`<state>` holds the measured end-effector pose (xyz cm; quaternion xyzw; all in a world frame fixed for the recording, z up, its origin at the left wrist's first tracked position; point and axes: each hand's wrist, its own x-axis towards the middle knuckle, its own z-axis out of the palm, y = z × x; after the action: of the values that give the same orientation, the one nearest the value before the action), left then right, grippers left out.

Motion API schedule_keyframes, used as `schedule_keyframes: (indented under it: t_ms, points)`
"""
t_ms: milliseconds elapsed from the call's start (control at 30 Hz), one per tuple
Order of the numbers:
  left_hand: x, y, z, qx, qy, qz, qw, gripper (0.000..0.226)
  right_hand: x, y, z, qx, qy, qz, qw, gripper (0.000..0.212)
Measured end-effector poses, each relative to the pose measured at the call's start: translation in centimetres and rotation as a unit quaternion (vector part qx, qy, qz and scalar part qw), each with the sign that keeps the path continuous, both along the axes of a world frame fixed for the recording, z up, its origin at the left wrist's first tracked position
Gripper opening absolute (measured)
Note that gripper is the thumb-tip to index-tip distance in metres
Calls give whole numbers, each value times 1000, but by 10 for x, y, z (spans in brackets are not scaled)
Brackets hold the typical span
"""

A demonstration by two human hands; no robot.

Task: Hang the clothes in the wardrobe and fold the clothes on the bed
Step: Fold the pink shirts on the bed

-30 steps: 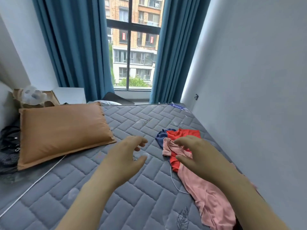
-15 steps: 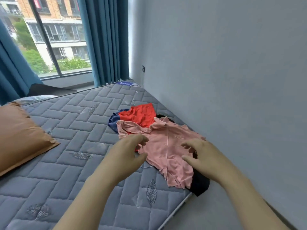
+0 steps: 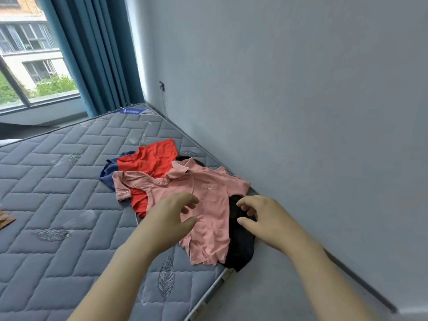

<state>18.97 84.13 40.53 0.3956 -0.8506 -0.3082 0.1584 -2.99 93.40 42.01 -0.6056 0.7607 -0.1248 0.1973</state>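
A pile of clothes lies near the right edge of the grey quilted mattress (image 3: 58, 186). On top is a pink short-sleeved shirt (image 3: 208, 193) with a chest pocket. Under it lie a red garment (image 3: 150, 158), a dark blue garment (image 3: 108, 170) and a black garment (image 3: 240, 246) that hangs over the mattress edge. My left hand (image 3: 171, 216) hovers over the pink shirt's lower half, fingers apart and curled, holding nothing. My right hand (image 3: 261, 216) is over the black garment, just right of the pink shirt, fingers spread and empty.
A grey wall (image 3: 301, 89) runs close along the mattress's right side, with a narrow strip of floor (image 3: 266, 297) between them. Blue curtains (image 3: 97, 54) and a window (image 3: 30, 66) stand at the far end. A corner of an orange pillow (image 3: 5, 220) shows at the left edge.
My view has swung right and down, so the pillow has slid almost out of sight. Both hands have moved forward over the clothes pile, the right one now above the black garment.
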Motion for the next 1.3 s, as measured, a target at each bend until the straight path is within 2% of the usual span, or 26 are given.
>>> schedule_keyframes:
  t_ms: [200,433,867,1067,1300]
  points:
    - [-76,-4,-20,14,-17,-24,999,31,-64,5,-25,14,-6,-4,1000,34]
    - [-116,-17,-50,42,-73,-65,994,26,-107,21,-58,50,-24,-37,998,35]
    - [-188,-73,-117,44,-134,-126,982,30,-149,-6,-126,17,-57,-112,992,32]
    - [-193,-102,-187,16,-133,-132,982,31,-151,-43,-194,-28,-35,-114,993,31]
    - [-158,-161,-328,-7,-116,-144,983,29,-119,-92,-330,-72,-31,-132,988,30]
